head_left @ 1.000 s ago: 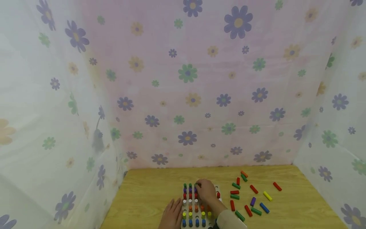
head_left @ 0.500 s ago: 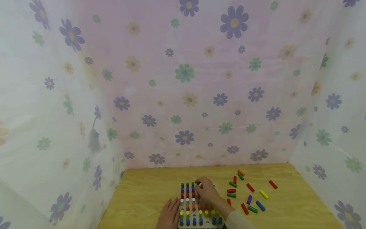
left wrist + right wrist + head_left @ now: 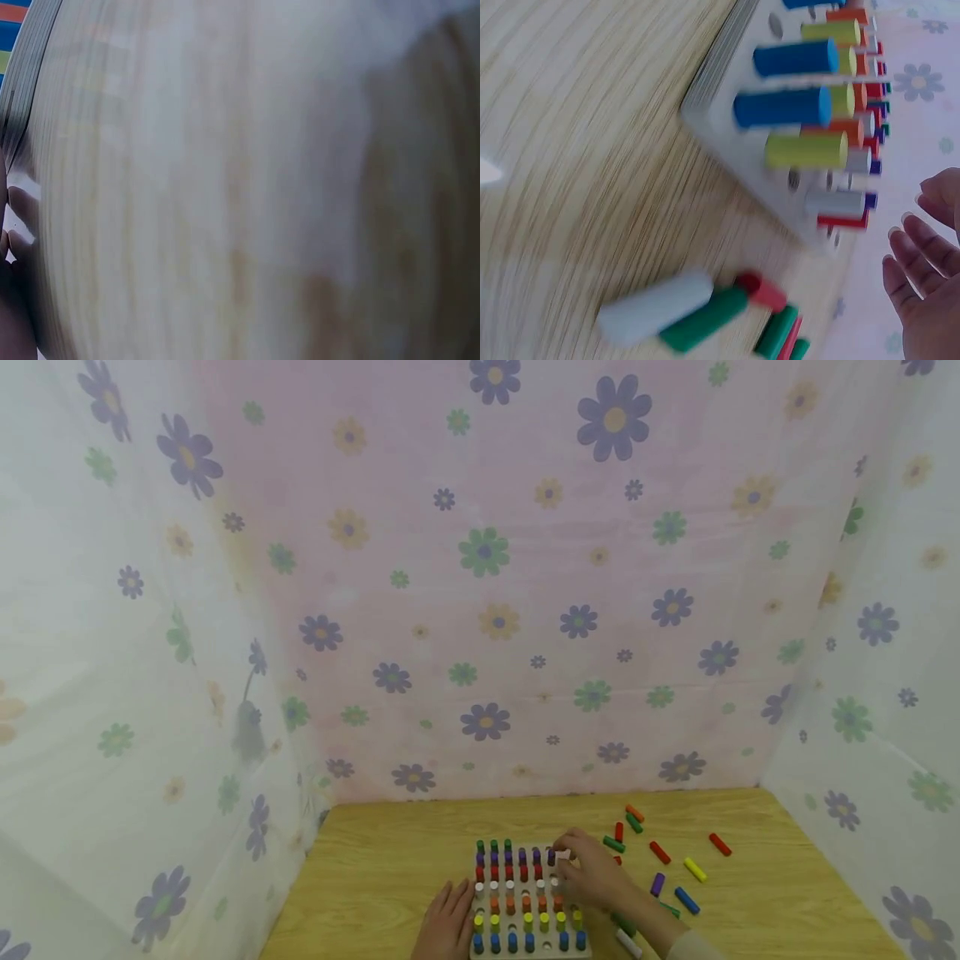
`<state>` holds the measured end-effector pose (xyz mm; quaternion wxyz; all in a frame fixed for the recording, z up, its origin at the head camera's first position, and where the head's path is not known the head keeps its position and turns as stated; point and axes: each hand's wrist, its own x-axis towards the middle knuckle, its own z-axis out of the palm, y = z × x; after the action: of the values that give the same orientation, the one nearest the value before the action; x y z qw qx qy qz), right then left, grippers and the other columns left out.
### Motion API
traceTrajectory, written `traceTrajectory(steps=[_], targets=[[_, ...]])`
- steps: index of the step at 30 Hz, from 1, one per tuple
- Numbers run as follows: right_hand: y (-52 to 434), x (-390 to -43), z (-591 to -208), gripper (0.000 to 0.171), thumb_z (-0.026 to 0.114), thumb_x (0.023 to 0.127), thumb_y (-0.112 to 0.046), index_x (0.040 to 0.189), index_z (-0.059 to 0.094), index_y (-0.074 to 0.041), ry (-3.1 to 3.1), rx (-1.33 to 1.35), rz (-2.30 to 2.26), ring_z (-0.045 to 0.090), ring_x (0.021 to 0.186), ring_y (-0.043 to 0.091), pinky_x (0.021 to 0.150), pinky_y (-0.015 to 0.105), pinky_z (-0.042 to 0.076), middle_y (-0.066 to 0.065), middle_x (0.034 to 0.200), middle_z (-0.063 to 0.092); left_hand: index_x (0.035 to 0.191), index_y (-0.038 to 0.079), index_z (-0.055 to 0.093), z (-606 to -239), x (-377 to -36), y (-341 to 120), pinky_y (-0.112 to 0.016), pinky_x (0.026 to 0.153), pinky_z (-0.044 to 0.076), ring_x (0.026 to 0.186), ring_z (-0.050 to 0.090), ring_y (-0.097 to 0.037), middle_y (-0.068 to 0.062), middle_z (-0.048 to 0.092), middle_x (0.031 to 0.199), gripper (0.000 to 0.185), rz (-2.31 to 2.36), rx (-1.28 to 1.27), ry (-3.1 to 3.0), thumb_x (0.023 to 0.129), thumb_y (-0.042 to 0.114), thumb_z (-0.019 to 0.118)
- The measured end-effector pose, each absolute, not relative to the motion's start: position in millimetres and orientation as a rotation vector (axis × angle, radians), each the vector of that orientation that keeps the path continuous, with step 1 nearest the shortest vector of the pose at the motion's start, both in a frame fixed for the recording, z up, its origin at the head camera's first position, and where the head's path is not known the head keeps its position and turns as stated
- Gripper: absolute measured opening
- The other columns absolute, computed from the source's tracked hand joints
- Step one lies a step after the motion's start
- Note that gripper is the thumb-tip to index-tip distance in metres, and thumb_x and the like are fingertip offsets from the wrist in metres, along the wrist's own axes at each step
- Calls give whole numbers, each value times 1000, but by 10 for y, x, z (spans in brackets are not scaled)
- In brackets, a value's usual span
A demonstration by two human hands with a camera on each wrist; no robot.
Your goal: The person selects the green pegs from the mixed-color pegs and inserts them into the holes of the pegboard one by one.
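Observation:
A pale pegboard [image 3: 587, 950] bears rows of upright pegs in green, purple, red, white, orange, yellow and blue. My left hand [image 3: 444, 922] lies with straight fingers along its left side; only finger edges beside the board show in the left wrist view. Over the board's far right corner hovers my right hand [image 3: 596, 872], thumb and index apart, close to the last purple peg [image 3: 551, 857]. The right wrist view shows this hand [image 3: 934, 277] with fingers loosely bent and no peg between them. Several holes stand bare, mostly in the back row beyond the green pegs [image 3: 494, 845].
Loose pegs lie on the wooden table [image 3: 375, 860] right of the board, among them a blue peg [image 3: 686, 900], a yellow peg [image 3: 695, 869] and a white peg [image 3: 656, 304] beside a green one [image 3: 705, 319]. Flowered curtains [image 3: 480, 635] enclose the back and sides.
My right hand has moved right, from the green pegs at the back row to the board's far right corner, uncovering the purple and red rows. The left hand stays at the board's side.

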<state>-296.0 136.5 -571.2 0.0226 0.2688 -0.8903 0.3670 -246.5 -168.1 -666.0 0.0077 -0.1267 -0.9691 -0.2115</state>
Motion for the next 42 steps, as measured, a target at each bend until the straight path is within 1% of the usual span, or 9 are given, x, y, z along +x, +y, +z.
traceTrajectory(steps=[5,8,12,14,18,23,28,35,42], targets=[[1637,-2954,-5719,26,69,97,-8,122,67,0,-2773,791,1010,64,100,30,78,40,59,11,118,62,150,8,53,-6647,-2457,-1698,-62,116,35,143,41,-44,-14,53,151,54,-664,-395,-3035,110,42,40],[1798,-2982,-5745,30,72,95,-8,123,66,0,-2778,718,913,64,103,33,80,44,59,14,118,63,150,7,53,-6645,-2451,-1711,-62,116,36,142,41,-44,-14,54,150,53,-649,-408,-3039,110,40,40],[1988,-3073,-5786,33,73,95,-11,125,66,-1,-2798,533,889,64,106,35,85,51,58,15,119,65,150,7,53,-6646,-2443,-1729,-61,115,37,141,42,-44,-15,55,149,53,-620,-413,-3035,110,40,40],[2083,-3129,-5804,35,73,95,-11,126,64,3,-2787,448,928,64,107,38,87,54,57,19,119,66,150,8,54,-6654,-2447,-1736,-62,115,37,141,42,-43,-14,55,149,53,-615,-405,-3027,111,41,39],[2256,-3203,-5818,42,69,97,-11,130,58,12,-2775,303,1003,63,105,44,85,57,57,28,118,63,150,9,54,-6675,-2459,-1748,-62,114,37,142,42,-43,-13,55,150,55,-617,-387,-3024,111,43,38],[2405,-3257,-5872,50,66,98,-14,134,51,17,-2818,143,1050,61,108,49,86,59,56,35,123,59,150,10,53,-6684,-2458,-1749,-60,116,36,142,41,-42,-13,54,150,53,-618,-381,-3054,110,42,39],[2461,-3324,-5932,53,64,99,-16,135,49,19,-2849,72,1081,61,108,50,85,60,57,37,124,59,150,11,53,-6693,-2455,-1734,-60,115,38,142,43,-42,-12,55,150,54,-603,-386,-3022,111,44,37],[2454,-3373,-5909,48,65,97,-14,127,54,21,-2886,9,1032,63,102,50,83,59,58,37,117,63,152,11,52,-6663,-2477,-1712,-61,116,36,143,41,-43,-12,53,151,57,-662,-413,-3022,111,46,34],[2451,-3418,-5960,44,64,96,-14,123,57,19,-2954,-37,941,63,102,51,85,61,56,35,114,65,152,11,52,-6664,-2464,-1693,-60,116,36,143,42,-41,-11,53,151,55,-628,-412,-3038,111,45,35]])
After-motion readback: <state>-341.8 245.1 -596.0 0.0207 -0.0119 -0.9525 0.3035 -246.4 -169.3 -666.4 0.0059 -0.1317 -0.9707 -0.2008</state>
